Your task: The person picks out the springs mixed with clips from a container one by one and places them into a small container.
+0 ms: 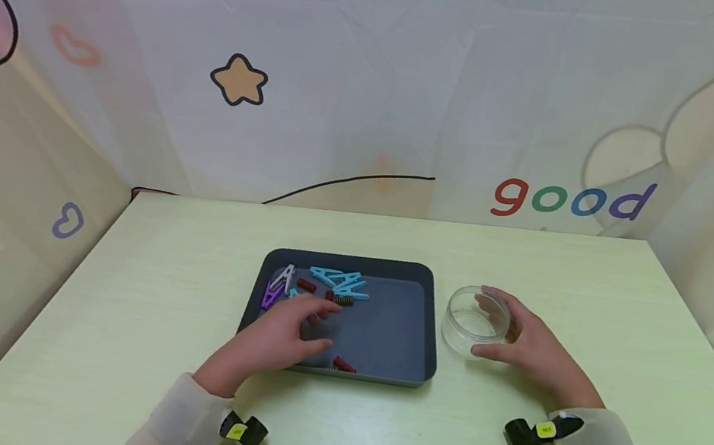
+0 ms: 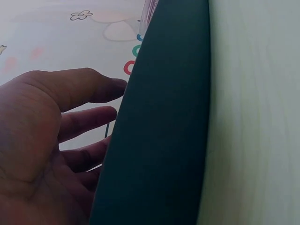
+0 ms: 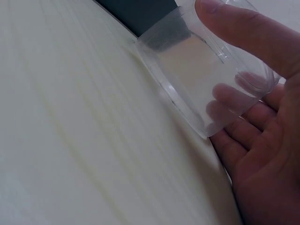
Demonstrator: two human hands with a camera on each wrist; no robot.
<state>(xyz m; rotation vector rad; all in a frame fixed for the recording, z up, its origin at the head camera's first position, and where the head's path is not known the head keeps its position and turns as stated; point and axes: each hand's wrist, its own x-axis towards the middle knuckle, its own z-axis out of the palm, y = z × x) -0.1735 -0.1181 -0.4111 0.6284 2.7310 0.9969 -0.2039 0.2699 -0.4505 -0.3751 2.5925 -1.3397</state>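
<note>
My right hand (image 1: 522, 343) grips a clear round plastic container (image 1: 459, 338) beside the tray, thumb on the near side and fingers round the far side. In the right wrist view the container (image 3: 178, 70) stands on the tabletop. My left hand (image 1: 285, 331) hovers over the left part of a dark grey tray (image 1: 392, 335), its fingers loosely bent with nothing between them. Close to its fingertips lie small red coil springs (image 1: 306, 286) and a dark spring (image 1: 343, 300). Another red spring (image 1: 345, 365) lies at the tray's front. The hand hides part of the tray.
Light blue clips (image 1: 348, 283) lie in a pile at the tray's back. A purple clip (image 1: 272, 294) and a pale lilac clip (image 1: 283, 277) lie at its left wall. The pale wooden table (image 1: 531, 264) meets a printed curtain (image 1: 361, 100) at the back.
</note>
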